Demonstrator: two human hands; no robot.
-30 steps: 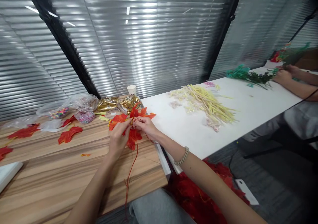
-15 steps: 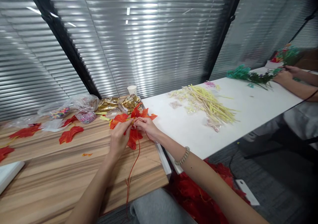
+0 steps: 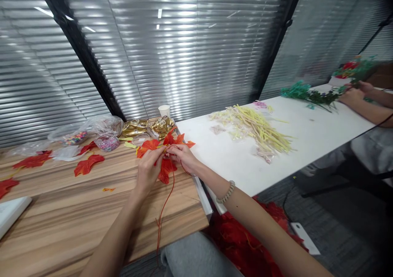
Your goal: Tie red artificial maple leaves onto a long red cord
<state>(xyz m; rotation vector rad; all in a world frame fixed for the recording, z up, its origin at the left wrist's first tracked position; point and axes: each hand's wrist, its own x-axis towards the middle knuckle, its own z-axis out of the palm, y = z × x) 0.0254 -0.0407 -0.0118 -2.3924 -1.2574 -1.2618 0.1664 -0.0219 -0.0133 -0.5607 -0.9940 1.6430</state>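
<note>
Gold packets [image 3: 135,128] beyond red leaves [image 3: 166,171] bear unreadable print

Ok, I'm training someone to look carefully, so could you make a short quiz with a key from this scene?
1. True or false: the left hand and right hand are working far apart.
2. Which lie on the white table? A) gold packets B) yellow stems C) scissors
3. What runs from the hands down across the wooden table?

Key: 1. False; both are together at the orange-red leaves. 2. B. 3. A red cord.
</note>
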